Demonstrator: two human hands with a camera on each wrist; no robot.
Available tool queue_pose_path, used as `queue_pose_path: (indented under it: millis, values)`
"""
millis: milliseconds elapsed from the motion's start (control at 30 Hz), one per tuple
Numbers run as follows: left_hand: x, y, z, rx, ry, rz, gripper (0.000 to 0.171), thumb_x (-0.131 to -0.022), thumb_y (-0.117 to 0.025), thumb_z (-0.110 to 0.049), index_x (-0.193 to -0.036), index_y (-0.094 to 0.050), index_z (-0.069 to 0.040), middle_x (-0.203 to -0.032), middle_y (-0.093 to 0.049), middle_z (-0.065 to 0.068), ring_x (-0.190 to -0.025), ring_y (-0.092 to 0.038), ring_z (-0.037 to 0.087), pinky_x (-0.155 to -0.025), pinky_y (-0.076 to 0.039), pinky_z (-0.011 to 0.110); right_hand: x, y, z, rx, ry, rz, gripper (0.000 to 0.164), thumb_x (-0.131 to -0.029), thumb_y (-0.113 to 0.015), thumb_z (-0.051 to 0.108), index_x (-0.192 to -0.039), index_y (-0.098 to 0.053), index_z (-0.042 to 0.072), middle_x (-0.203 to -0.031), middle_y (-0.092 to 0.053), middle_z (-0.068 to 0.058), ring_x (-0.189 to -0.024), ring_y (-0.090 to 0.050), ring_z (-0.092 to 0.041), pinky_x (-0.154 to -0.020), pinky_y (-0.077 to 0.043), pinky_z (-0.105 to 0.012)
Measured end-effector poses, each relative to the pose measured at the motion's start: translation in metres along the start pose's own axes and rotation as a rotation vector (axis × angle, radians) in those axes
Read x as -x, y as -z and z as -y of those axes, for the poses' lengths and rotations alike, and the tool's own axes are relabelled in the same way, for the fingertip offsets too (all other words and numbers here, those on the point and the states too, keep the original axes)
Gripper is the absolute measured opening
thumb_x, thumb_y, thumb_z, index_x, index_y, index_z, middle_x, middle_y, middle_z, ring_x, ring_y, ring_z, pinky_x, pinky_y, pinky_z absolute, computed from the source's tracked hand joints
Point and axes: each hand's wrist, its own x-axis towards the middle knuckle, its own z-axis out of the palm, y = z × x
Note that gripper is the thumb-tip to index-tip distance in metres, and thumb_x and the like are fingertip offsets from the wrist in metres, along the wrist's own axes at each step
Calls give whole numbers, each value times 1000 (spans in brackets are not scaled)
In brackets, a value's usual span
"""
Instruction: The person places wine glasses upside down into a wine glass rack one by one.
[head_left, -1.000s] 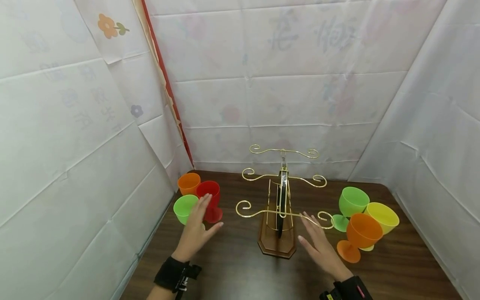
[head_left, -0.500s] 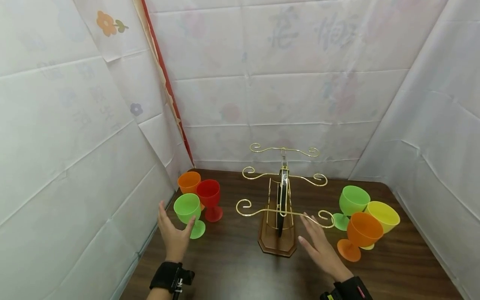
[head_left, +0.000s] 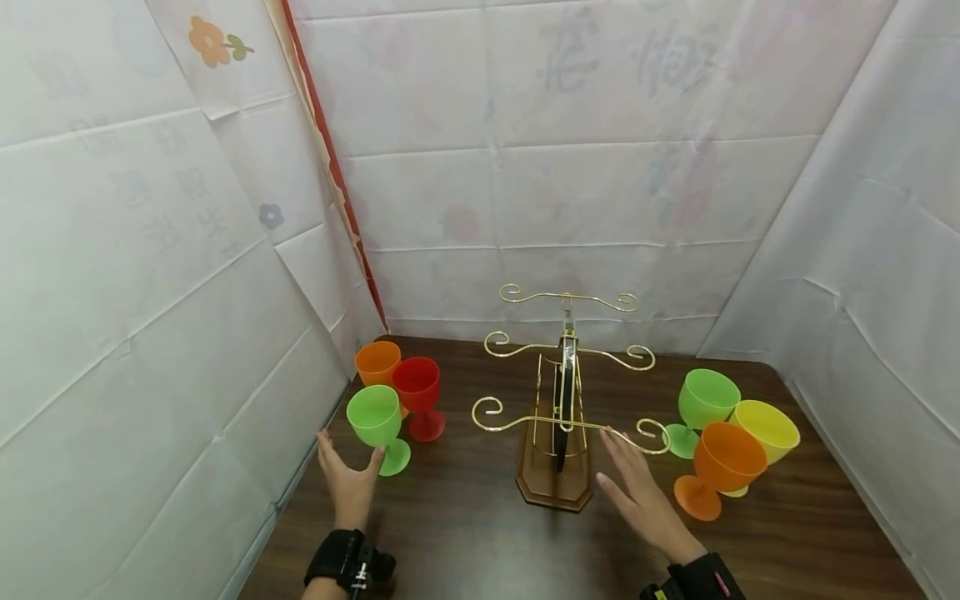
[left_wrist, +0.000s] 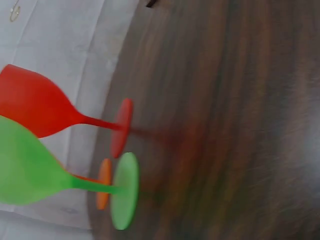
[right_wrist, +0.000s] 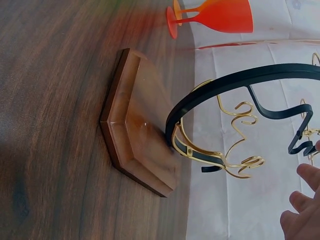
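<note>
In the head view a light green plastic goblet [head_left: 374, 416] stands on the table at left. My left hand [head_left: 349, 487] is just in front of it, thumb and fingers spread apart, holding nothing. A red goblet [head_left: 417, 386] and an orange goblet [head_left: 377, 363] stand close behind the green one. At centre is a gold wire rack [head_left: 567, 425] with scrolled arms on a wooden base [head_left: 555, 492]. Beside its right side my right hand [head_left: 637, 500] is held with fingers extended, fingertips near the lowest scrolled arm. The right wrist view shows the rack's black curved band [right_wrist: 240, 80].
To the right stand a second green goblet [head_left: 707, 400], a yellow goblet [head_left: 767, 429] and a second orange goblet [head_left: 729, 458], bunched together. White sheeting [head_left: 600, 192] walls in the dark wood table [head_left: 480, 533] at the back and both sides.
My left hand has moved left from in front of the green and red goblets, then slightly back toward me, leaving the green goblet in plain view. My right hand has stayed still.
</note>
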Motion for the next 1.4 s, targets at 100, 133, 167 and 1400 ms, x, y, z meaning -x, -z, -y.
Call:
queue_pose_path:
  millis: [100,133,167,1400]
  values:
    - [3,-5,8,11,52,24,113,-77,-78,-23,-152,5,-13,-156,-4,15,-142,-7,35,-109,-12,60,0,0,-1,-4,11,-3,63,-97,-52,23,-151,-20,25,-154,-23,-15,-138,-15,-44,-94,-21,-74]
    - [4,-6,10,17,66,33,113,-77,-78,-23,-152,6,-13,-156,-4,15,-142,-7,36,-109,-12,61,0,-1,-1,-5,14,-4,63,-97,-52,22,-151,-20,25,-154,-23,-14,-138,-15,-44,-94,-21,-74]
    - [4,-7,12,20,82,42,113,-77,-78,-24,-152,6,-14,-156,-4,15,-142,-7,36,-109,-13,61,0,-1,-1,-8,17,-5,64,-97,-52,21,-151,-20,25,-154,-23,-14,-138,-15,-44,-94,-21,-74]
    - [-15,-39,31,253,193,-16,97,-76,-78,-5,-150,-15,-11,-148,-23,15,-136,-20,32,-109,-17,55,10,-1,-4,-27,-24,-10,62,-97,-51,23,-151,-21,23,-154,-22,-14,-138,-14,-44,-97,-19,-73]
